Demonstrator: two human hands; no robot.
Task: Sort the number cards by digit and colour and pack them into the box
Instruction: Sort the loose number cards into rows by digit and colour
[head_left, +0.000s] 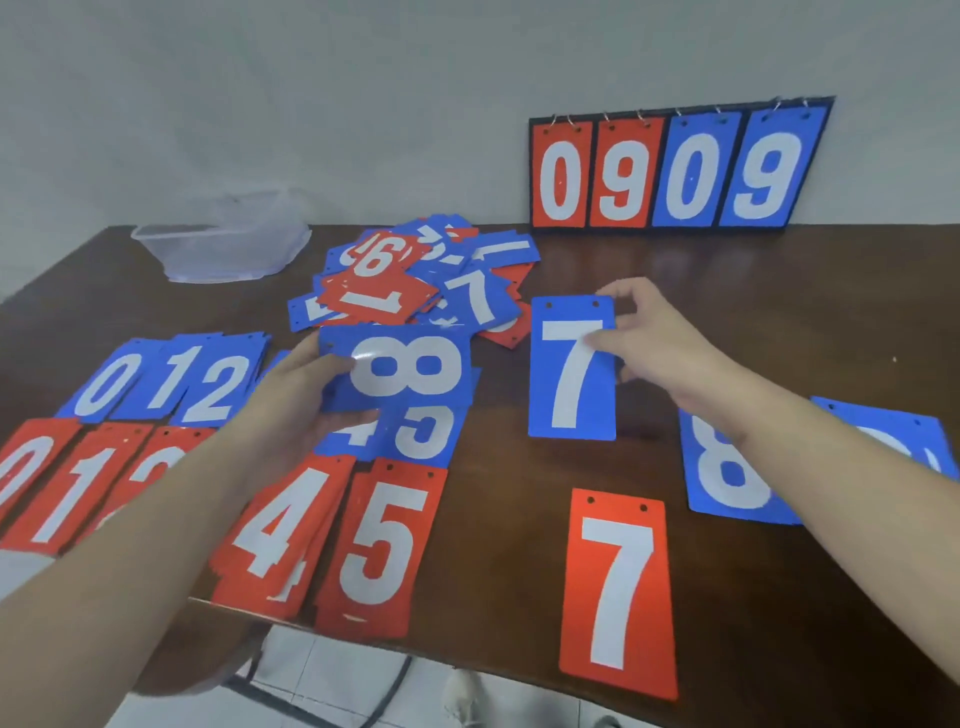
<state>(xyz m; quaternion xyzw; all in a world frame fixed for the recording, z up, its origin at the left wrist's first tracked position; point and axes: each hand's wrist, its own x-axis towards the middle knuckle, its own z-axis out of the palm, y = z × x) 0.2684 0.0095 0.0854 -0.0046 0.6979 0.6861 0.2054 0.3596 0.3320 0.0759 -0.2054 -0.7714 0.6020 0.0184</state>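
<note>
we're looking at a dark wooden table (779, 312): sorted blue and red card stacks (171, 384) near left, a loose card heap (415, 280) far centre, a clear plastic box (223, 244) far left, a red 7 (618, 592) near right, a scoreboard (675, 166) far right.

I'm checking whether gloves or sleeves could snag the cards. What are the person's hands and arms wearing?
Nothing shows on them. The left hand and right hand are bare, with no gloves, rings or watch visible. Both forearms are bare as far as the frame edges, with no sleeve in view.
</note>
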